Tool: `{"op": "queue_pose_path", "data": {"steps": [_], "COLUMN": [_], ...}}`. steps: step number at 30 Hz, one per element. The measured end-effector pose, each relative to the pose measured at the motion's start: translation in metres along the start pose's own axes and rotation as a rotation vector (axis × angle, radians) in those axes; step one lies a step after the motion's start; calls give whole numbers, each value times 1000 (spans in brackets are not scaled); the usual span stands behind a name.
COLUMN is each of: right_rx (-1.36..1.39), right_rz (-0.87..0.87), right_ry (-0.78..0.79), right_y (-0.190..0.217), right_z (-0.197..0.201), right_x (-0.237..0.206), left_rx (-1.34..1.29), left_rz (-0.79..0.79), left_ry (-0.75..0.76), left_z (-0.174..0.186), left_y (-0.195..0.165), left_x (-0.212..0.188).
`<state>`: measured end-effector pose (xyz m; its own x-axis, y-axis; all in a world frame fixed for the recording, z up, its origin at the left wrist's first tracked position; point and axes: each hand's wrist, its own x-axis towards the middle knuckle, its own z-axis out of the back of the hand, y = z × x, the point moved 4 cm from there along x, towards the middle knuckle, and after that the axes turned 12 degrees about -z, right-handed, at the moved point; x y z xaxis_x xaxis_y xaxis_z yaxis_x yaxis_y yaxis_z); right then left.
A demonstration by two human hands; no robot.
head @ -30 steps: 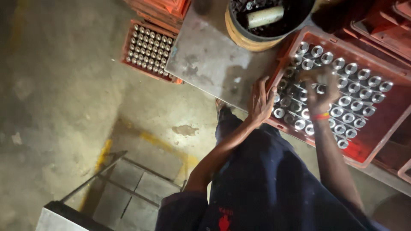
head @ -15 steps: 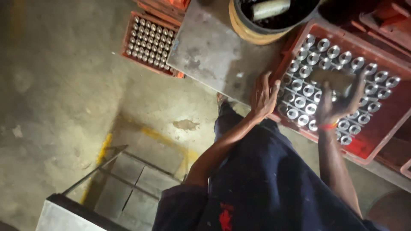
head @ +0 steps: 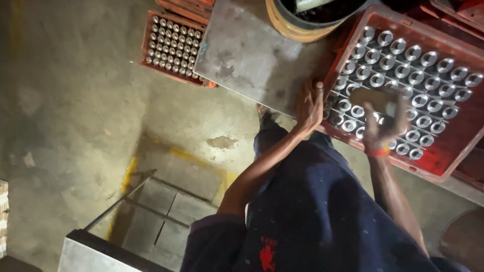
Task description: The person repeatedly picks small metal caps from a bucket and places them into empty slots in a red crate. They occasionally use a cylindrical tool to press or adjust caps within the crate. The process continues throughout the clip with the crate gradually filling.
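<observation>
- Left hand (head: 308, 105) flat on the near corner of the red crate (head: 456, 166), fingers spread and resting on the rim — nothing gripped.
- Right hand (head: 381, 126) raised over the crate, fingers curled around a blurred, brownish object (head: 373, 96) — possibly a cloth or pad, too smeared to tell.
- An orange band (head: 378, 151) at the right wrist.
- Rows of shiny metal cylinders (head: 403, 65) standing upright in the crate, filling most of its cells, right below the held object.
- Grey metal table (head: 247, 55) under the crate, with a round tub (head: 302, 25) at the far edge, touching the crate's corner.
- Second red crate (head: 174, 46) of small cylinders on the concrete floor (head: 70, 111), beside the table.
- Dark blue garment (head: 322, 211) filling the lower view.
</observation>
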<state>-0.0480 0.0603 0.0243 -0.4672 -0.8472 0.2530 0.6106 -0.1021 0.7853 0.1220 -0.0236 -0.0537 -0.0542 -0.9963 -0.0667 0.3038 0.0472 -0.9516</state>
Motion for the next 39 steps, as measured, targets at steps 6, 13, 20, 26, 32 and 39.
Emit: {"op": "queue_pose_path", "data": {"steps": [6, 13, 20, 26, 32, 39], "right_rx": [-133, -110, -135, 219, 15, 2], "right_rz": [126, 163, 185, 66, 115, 27], "right_ry": [91, 220, 70, -26, 150, 211], "right_y": [11, 40, 30, 32, 40, 48], "right_z": [10, -13, 14, 2, -21, -19], "right_x": [-7, -34, -44, -21, 12, 10], "left_rx": [-99, -152, -157, -155, -165, -301], "left_rz": [-35, -50, -75, 63, -20, -109], "left_ry": [-8, -43, -42, -36, -42, -135], "left_z": [2, 3, 2, -8, -3, 10], "left_y": [-1, 2, 4, 19, 26, 7], "left_x": [1, -2, -1, -3, -1, 1]}}
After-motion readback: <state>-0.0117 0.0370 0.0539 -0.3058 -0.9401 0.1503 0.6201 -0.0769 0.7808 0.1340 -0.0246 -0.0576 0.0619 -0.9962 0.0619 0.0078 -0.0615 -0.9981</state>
